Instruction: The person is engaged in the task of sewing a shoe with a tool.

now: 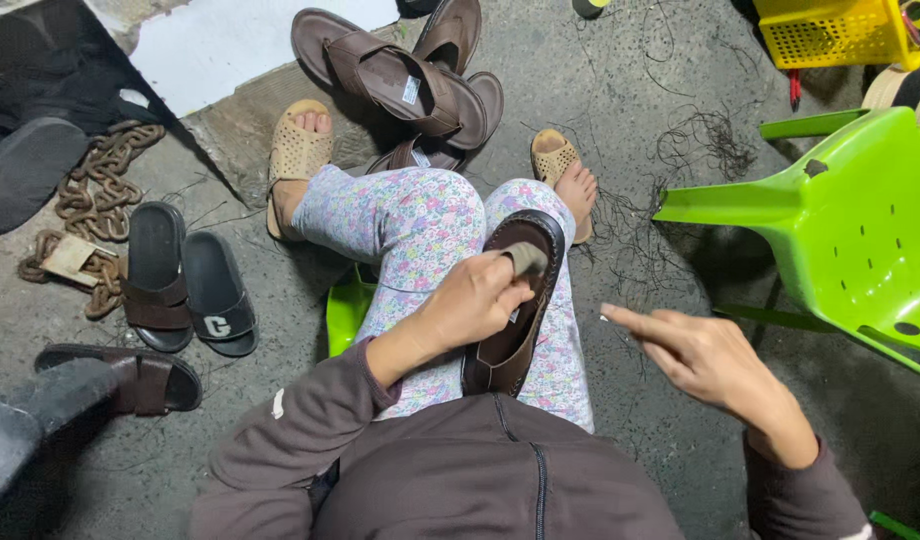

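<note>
Left hand (475, 300) pinches a cloth (526, 258) on the brown sandal (515, 300); right hand (695, 355) hovers open, empty.

The left hand (475, 300) is bent at the wrist over the lap, fingers curled shut, its forearm reaching in from the near left. The right hand (705, 360) hangs right of the knees, fingers extended leftward, thumb and forefinger pinched together.

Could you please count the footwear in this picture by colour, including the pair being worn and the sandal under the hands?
Brown sandals: 5, four on the floor and one on the lap, pinched at its toe by the left hand
Black slides: 2
Tan sandals worn on the feet: 2
Total: 9
</note>
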